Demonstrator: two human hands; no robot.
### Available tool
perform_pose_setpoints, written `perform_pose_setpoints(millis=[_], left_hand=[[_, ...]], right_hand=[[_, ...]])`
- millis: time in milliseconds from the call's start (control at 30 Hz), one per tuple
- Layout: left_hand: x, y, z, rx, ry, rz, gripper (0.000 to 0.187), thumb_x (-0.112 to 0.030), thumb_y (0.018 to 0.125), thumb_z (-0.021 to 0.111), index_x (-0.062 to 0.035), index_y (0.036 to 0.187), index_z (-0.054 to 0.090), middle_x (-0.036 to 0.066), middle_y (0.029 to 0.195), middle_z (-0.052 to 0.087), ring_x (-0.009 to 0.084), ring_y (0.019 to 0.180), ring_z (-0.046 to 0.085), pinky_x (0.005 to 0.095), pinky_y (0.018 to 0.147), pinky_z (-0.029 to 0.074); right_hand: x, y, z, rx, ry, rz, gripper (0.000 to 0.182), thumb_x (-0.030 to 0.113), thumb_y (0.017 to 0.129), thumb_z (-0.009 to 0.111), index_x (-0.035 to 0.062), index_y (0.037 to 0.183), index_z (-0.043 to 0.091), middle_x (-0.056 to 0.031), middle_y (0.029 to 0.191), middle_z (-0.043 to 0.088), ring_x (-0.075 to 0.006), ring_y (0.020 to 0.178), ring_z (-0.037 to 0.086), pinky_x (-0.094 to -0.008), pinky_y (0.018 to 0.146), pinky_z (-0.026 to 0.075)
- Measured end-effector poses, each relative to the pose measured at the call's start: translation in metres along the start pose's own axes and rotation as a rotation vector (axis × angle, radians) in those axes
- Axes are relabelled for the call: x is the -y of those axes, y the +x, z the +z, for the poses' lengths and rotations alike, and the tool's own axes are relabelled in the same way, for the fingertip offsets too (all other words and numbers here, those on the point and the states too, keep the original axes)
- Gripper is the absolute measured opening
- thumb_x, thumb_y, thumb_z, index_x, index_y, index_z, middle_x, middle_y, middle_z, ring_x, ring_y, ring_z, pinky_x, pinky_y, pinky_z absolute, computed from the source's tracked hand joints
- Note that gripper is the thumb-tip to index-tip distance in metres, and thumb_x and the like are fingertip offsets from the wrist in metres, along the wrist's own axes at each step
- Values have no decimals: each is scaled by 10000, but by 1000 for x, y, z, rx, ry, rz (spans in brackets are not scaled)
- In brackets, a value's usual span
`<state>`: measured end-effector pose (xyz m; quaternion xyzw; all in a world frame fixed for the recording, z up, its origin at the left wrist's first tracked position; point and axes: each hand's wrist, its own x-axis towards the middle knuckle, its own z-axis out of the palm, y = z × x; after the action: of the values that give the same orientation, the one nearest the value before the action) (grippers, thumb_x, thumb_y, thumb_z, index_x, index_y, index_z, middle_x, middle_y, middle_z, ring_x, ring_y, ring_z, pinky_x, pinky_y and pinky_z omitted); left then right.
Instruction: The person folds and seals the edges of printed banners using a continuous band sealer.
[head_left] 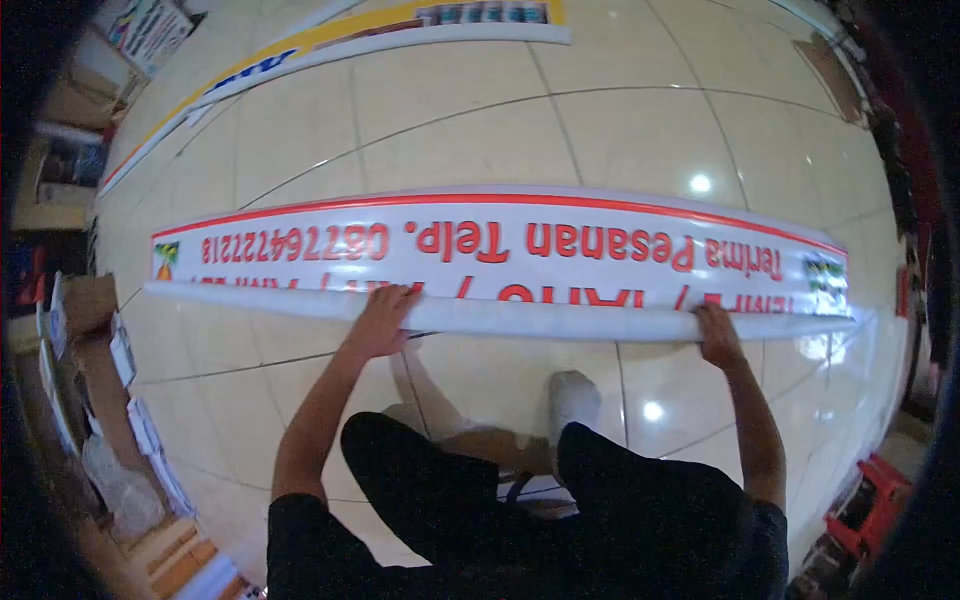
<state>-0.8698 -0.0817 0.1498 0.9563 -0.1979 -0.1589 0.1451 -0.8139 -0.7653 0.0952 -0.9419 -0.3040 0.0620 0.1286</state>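
Note:
A long white banner [470,238] with red lettering, upside down from here, lies across the tiled floor in front of me. Its near edge is wound into a white roll [560,318]. My left hand [383,322] is closed over the roll left of its middle, fingers on top and pointing away from me. Toward the right end, my right hand [717,335] grips the same roll, its fingers curled over the top. Part of the printed text disappears under the roll.
Another banner [480,38], yellow with a white border, lies farther off at the upper left. Boxes and a clear plastic bag [120,485] stand along the left side. A red plastic object [868,508] is at the lower right. My sock-covered foot [574,400] is behind the roll.

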Motion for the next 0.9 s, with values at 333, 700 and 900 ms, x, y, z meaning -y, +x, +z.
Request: perform_pose_setpoints(millis=[333,700,900], left_hand=[[99,23,-44,-100,-302,-285,615,-290,691,794,-87,1230,575,130,1227,557,302,1175,504,399,1012,399],[129,48,-61,16,-231,-238,599,-333,657,811,-97,1175,624,134,1227,579,307,1175,516,412,1003,408],[107,48,-55,22,25,-161,729,-329,669,781,-65,1293,513,147,1296,527,332,1212,484,441,1044,372]], right_hand=[[60,132,-58,302,46,28,759,163,590,811,63,1258,465,-168,1174,525,-346,1133,493,-426,985,404],[63,194,-44,468,48,7,926,228,583,821,76,1379,372,-211,1306,467,-376,1213,461,-482,1003,396],[73,177,2,145,-66,-31,906,-25,589,653,45,1421,299,-214,1421,347,-370,1339,316,-538,1107,223]])
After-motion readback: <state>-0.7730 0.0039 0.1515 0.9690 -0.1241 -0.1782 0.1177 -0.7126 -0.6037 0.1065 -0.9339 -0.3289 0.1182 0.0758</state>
